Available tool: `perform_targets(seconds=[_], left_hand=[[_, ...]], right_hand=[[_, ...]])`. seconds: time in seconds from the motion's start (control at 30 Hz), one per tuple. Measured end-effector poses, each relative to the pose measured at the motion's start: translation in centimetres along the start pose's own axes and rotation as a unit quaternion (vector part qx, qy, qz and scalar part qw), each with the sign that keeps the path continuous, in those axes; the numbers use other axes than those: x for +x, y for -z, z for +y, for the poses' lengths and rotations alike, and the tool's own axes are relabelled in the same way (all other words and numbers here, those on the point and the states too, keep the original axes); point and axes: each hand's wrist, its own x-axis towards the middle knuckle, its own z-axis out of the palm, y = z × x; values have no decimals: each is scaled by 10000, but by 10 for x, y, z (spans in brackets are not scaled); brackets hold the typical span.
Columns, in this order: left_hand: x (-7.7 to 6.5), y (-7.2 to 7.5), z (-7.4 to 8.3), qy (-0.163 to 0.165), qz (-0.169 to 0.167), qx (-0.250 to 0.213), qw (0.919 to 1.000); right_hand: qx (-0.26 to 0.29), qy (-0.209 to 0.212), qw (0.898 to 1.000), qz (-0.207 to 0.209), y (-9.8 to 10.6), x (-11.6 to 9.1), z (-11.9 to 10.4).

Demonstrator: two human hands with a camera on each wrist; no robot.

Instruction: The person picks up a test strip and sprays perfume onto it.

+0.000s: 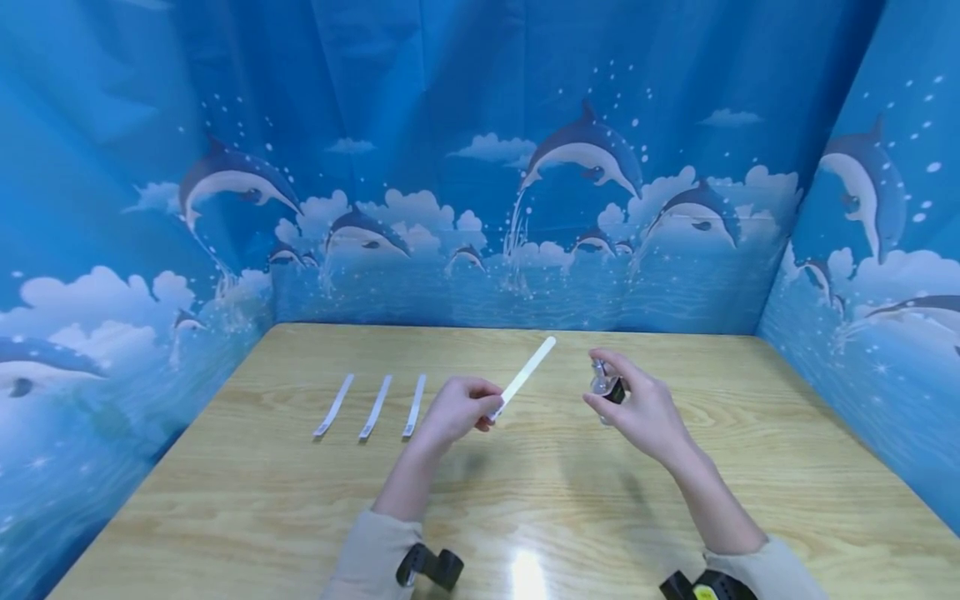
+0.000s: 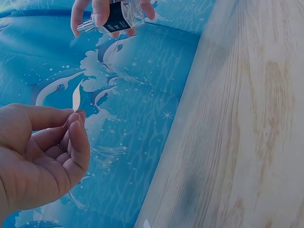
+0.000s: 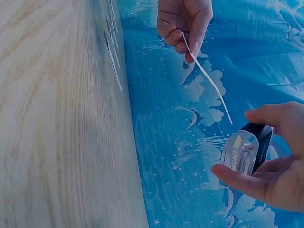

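Note:
Between thumb and fingertips, my left hand [image 1: 463, 410] pinches one end of a white paper test strip [image 1: 527, 377], its free end slanting up and away to the right. In the right wrist view the same strip [image 3: 209, 79] bows slightly. My right hand [image 1: 648, 414] grips a small clear glass perfume bottle [image 1: 600, 382] with a black label, held above the table to the right of the strip. A silver spray top [image 2: 86, 26] shows on the bottle in the left wrist view. The bottle and the strip are apart.
Left of my left hand, three more white strips [image 1: 333, 406] lie side by side on the wooden table [image 1: 285, 508], small print at their near ends. A blue dolphin-print curtain [image 1: 450, 167] hangs behind the table and along both sides.

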Motion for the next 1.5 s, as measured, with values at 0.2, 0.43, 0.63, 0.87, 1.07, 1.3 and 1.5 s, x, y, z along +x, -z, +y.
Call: perform_targets(seconds=[0.2, 0.43, 0.63, 0.87, 1.07, 1.3, 1.5], left_hand=[[0, 0, 0, -22, -14, -36, 10000], [-1, 1, 1, 41, 5, -57, 10000], [-2, 1, 0, 21, 3, -59, 10000], [-2, 0, 1, 71, -22, -46, 10000], [-1, 1, 0, 63, -18, -84, 9999], [-1, 2, -1, -67, 46, -129, 9999], [-1, 2, 0, -98, 52, -145, 9998]], right_hand=[[-16, 49, 10000, 75, 0, -1, -1], [-40, 176, 9997, 134, 0, -1, -1], [-128, 289, 9993, 193, 0, -1, -1], [-180, 486, 9983, 262, -1, -1, 0], [-316, 589, 9971, 360, -2, -1, 1], [-302, 377, 9984, 290, -2, -1, -1], [-237, 210, 9992, 259, -1, -1, -2]])
